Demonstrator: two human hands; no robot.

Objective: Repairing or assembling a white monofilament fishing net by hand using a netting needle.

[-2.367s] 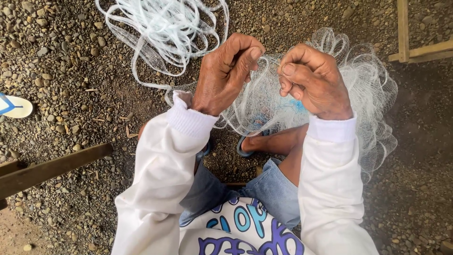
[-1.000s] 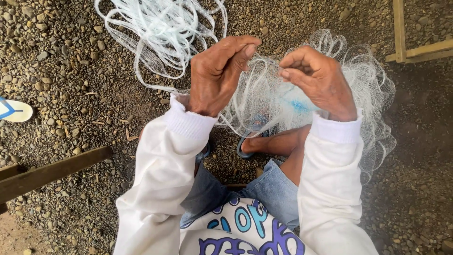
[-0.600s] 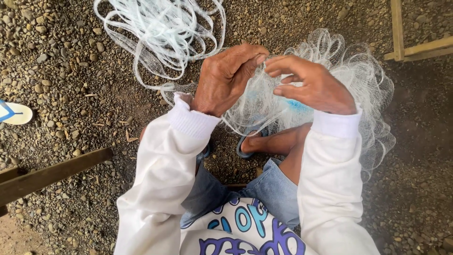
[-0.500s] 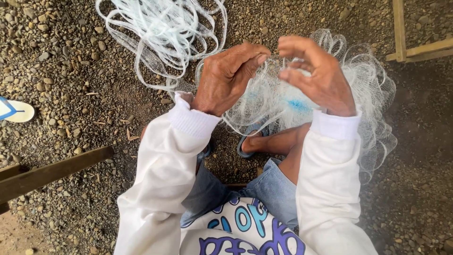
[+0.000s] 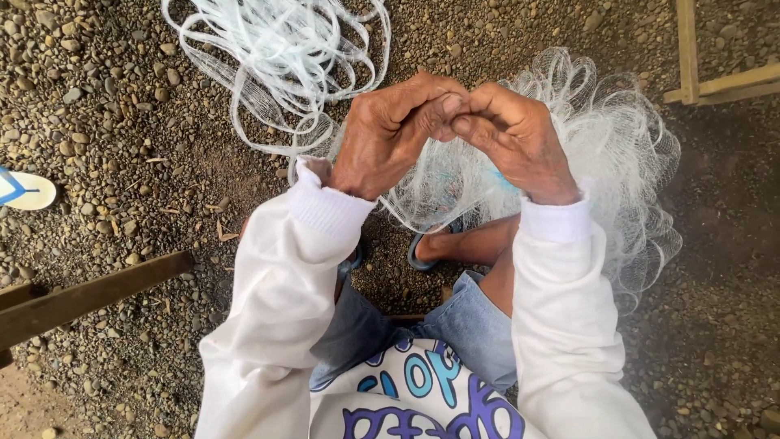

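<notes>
Your left hand (image 5: 390,134) and right hand (image 5: 516,134) met fingertip to fingertip, both pinched narrow on a strand of the fine white fishing net (image 5: 626,162). The net hung bunched beneath and behind your hands, spilling right and far over your bare leg and the gravel ground (image 5: 106,122). Its looped white cord (image 5: 276,57) trailed far left. A wooden frame (image 5: 691,73) edged the far right, a dark plank (image 5: 89,297) the near left; gravel between lay open.

An outdoor work yard: gravel ground (image 5: 106,106), wooden beams (image 5: 89,297), and heaped fishing net (image 5: 626,154).
</notes>
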